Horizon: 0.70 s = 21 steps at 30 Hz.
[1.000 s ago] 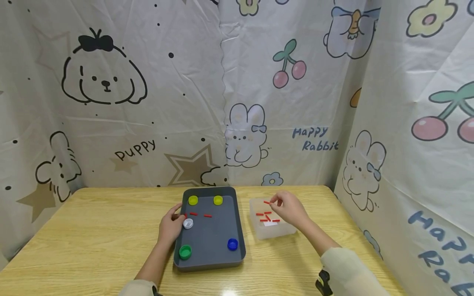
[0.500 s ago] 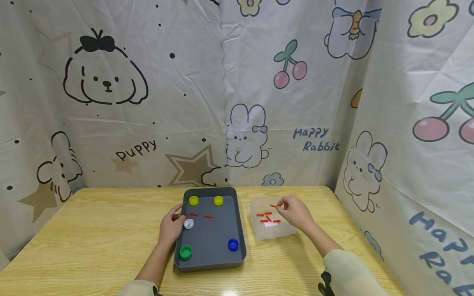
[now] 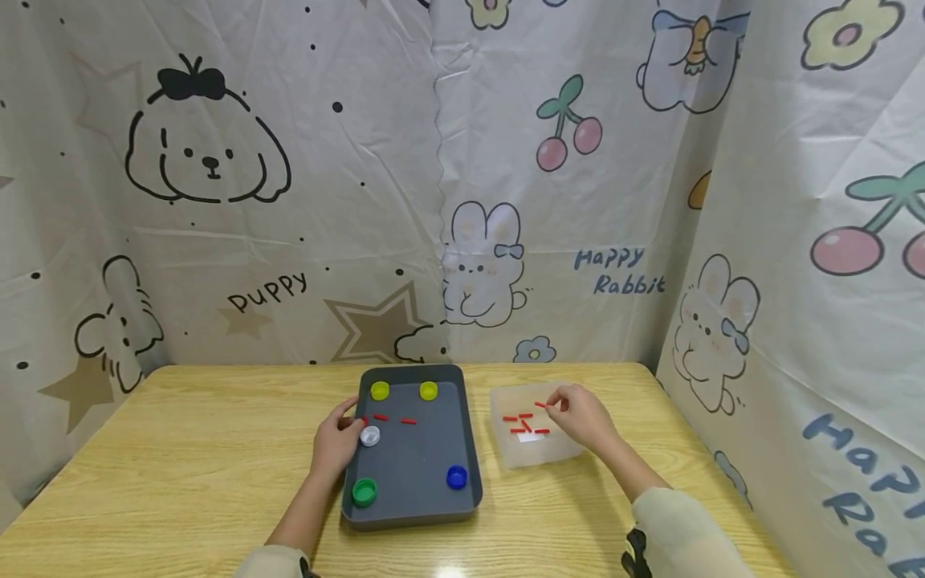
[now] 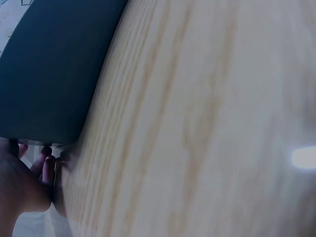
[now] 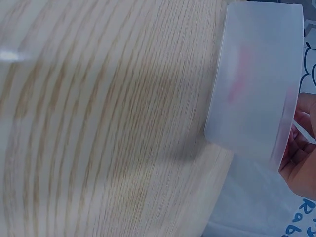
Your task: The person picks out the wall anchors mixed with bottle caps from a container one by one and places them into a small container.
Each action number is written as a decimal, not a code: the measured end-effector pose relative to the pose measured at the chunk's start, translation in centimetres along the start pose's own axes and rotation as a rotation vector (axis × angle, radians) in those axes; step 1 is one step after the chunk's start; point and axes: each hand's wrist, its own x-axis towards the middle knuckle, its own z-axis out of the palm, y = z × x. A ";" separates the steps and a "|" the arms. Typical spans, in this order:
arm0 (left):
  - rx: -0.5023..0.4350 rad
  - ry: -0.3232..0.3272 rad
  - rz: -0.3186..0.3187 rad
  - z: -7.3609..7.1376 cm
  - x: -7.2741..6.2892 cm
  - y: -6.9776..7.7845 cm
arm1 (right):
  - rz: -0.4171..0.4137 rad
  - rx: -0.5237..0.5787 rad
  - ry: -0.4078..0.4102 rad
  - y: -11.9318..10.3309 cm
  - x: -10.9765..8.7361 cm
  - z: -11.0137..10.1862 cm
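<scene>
My left hand [image 3: 335, 445] grips the left rim of a grey rectangular tray [image 3: 419, 514], its thumb over the edge. In the left wrist view the fingers [image 4: 48, 170] lie against the tray's outer wall. Inside are two yellow caps [image 3: 429, 391], a white cap [image 3: 370, 436], a green cap [image 3: 364, 492], a blue cap [image 3: 457, 478] and a few short red sticks [image 3: 409, 421]. At the right, my right hand [image 3: 584, 417] pinches one red stick [image 3: 540, 405] over a translucent box [image 3: 506, 456]. The right wrist view shows that hand [image 5: 301, 153] behind the box wall.
Several more red sticks [image 3: 526, 425] lie in the box, by a white label [image 3: 530, 438]. Box and tray stand a little apart on a wooden table [image 3: 181, 449]. A printed curtain [image 3: 347, 201] hangs behind and along the right side.
My right hand has moved a little right and nearer to me over the box, still pinching the red stick. The left hand stays at the tray rim.
</scene>
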 end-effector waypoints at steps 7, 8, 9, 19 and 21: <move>-0.008 -0.002 -0.014 0.0 -0.1 0.1 | 0.008 0.000 -0.001 0.1 0.1 0.3; -0.008 -0.002 -0.015 0.0 -0.1 0.1 | 0.011 0.000 -0.002 0.1 0.1 0.3; -0.008 -0.003 -0.016 0.0 -0.1 0.1 | 0.012 -0.002 -0.004 0.1 0.1 0.3; -0.014 -0.002 -0.016 0.0 -0.1 0.2 | 0.006 -0.003 -0.001 -0.1 0.1 0.3; -0.014 -0.004 -0.017 0.0 -0.1 0.2 | 0.006 -0.004 -0.001 -0.1 0.1 0.3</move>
